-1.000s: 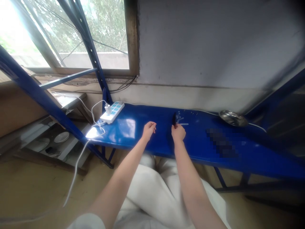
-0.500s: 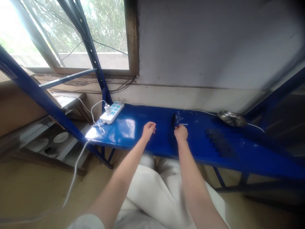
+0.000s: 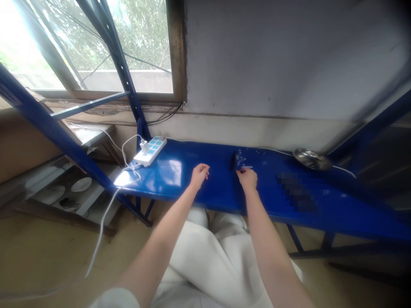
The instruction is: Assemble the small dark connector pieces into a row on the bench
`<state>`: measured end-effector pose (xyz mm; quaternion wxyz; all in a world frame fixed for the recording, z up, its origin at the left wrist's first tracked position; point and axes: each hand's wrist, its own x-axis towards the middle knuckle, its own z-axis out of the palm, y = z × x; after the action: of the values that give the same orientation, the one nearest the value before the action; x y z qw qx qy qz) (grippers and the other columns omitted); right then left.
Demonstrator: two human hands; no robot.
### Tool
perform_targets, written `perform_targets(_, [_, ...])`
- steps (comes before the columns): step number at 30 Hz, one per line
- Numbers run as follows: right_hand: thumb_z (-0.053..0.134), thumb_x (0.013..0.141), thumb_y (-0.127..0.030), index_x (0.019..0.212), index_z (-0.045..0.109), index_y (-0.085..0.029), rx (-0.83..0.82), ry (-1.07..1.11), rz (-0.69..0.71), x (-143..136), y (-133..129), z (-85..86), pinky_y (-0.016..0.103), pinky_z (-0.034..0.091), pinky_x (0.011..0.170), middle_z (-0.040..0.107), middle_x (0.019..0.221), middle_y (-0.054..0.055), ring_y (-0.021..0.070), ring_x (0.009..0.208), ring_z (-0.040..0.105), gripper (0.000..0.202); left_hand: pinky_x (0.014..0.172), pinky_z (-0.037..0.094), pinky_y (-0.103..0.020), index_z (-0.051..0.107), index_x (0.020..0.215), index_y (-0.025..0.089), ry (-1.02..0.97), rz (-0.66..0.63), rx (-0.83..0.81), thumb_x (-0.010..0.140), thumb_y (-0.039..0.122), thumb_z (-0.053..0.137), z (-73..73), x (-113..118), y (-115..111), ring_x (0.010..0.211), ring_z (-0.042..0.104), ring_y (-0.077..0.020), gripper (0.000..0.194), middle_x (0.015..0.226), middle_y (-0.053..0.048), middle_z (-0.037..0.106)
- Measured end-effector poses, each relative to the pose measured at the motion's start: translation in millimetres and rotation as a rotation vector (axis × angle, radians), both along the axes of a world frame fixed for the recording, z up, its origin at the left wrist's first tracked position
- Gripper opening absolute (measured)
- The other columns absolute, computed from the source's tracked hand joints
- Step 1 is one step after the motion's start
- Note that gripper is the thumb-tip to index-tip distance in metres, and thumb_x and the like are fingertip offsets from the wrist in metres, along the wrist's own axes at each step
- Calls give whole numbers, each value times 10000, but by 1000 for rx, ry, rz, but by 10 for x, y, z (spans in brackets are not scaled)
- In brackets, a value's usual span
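Observation:
My left hand (image 3: 200,174) is held over the blue table (image 3: 180,149), its fingers curled in toward the thumb. Whatever it may hold is too small to make out. To its right, my right hand (image 3: 248,178) has thumb and fingertips pinched together low over the tabletop; the contents of the pinch cannot be made out. Just beyond those fingertips lie several small clear pieces (image 3: 239,159), and a thin whitish strip (image 3: 246,167) shows right by the knuckles. A small dark object (image 3: 233,161) stands beside the clear pieces.
At the table's left end sits a white power strip (image 3: 150,150) with a plugged-in charger and white cable. A shiny metal dish (image 3: 311,159) is at the back right, near a pixelated dark item (image 3: 297,192). Blue uprights (image 3: 128,81) frame the table; a wall stands behind.
My right hand has shifted slightly to the right, turning a little at the wrist, its fingertips still pinched. My left hand has stayed almost where it was.

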<state>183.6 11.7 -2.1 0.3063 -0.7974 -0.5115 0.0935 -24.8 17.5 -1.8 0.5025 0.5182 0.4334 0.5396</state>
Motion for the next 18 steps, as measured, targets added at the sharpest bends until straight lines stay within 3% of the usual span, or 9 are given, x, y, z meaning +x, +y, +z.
perform_targets(10, [528, 744, -313, 874, 669, -107, 95, 24, -40, -26, -10, -125, 295, 438, 659, 654, 810, 107, 218, 765, 592, 281, 449, 347, -187, 555, 761, 146, 55, -8, 6, 752, 270, 518, -13, -2, 4, 414, 434, -50, 129, 577, 31, 508])
perform_targets(13, [518, 745, -319, 866, 669, -107, 115, 17, -32, -23, -5, -145, 293, 436, 647, 650, 826, 110, 214, 756, 587, 287, 518, 394, -208, 575, 845, 158, 258, 20, 102, 774, 239, 479, -18, 23, -34, 479, 473, -75, 145, 615, 17, 531])
perform_targets(15, [514, 743, -321, 859, 670, -107, 124, 8, -29, -19, -4, -153, 290, 434, 641, 650, 832, 112, 212, 751, 584, 290, 641, 437, -254, 591, 942, 171, 478, 28, 277, 774, 206, 471, 1, 64, -96, 616, 538, -119, 210, 712, -20, 583])
perform_targets(18, [506, 741, -320, 852, 673, -110, 132, 9, -33, -18, -7, -153, 286, 433, 644, 651, 831, 113, 212, 755, 587, 290, 837, 408, -334, 545, 1150, 200, 793, -97, 540, 778, 164, 447, 50, 168, -208, 891, 554, -192, 387, 983, -85, 613])
